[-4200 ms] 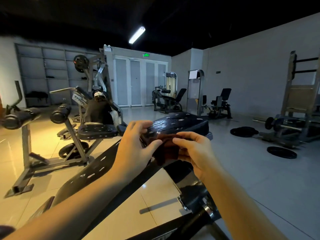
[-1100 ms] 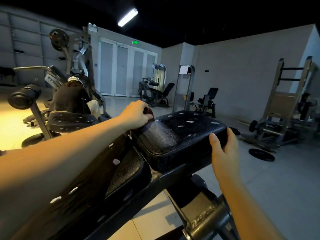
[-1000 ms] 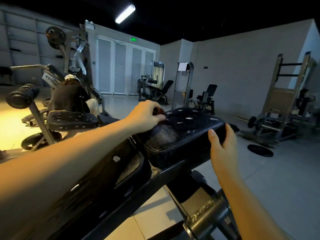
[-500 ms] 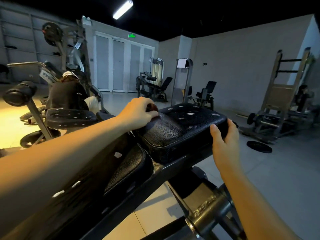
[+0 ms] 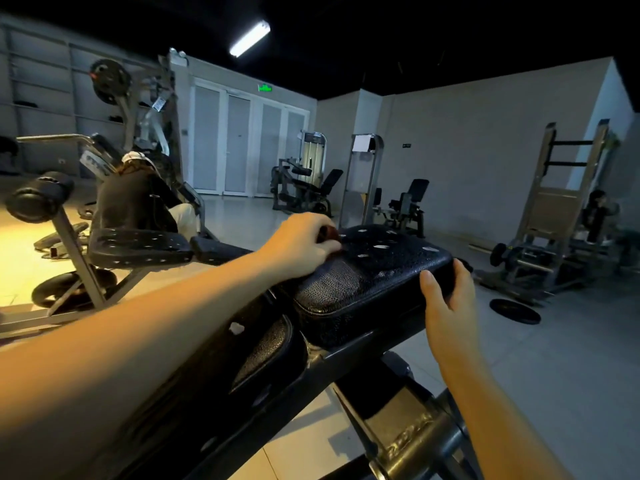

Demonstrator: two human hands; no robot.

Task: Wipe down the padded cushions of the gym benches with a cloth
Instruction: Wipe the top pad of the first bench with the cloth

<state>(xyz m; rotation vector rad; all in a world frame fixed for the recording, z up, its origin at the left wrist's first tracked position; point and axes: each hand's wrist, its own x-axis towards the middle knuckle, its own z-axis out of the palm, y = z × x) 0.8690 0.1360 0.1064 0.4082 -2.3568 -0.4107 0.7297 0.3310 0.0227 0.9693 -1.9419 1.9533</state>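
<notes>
Head view, the only 1 here: the left hand (image 5: pixel 301 244) is bunched over a dark reddish cloth (image 5: pixel 329 233), fingers curled round it and pressing it onto the top of the short black cushion (image 5: pixel 374 275), at its far left part. The right hand (image 5: pixel 446 296) steadies the same cushion at its right edge, with the thumb laid on top and the other fingers wrapped over the side, mostly out of sight.

The step looks like the wiping stroke on this cushion's top face. Next the cloth likely has to sweep across toward the right hand, then cover the sides, then the long back pad (image 5: pixel 263 348) nearer the person.

The 2 pads lie in 1 line. The cushion's long axis follows the bench, running from the person's lower left away toward the far wall.
</notes>
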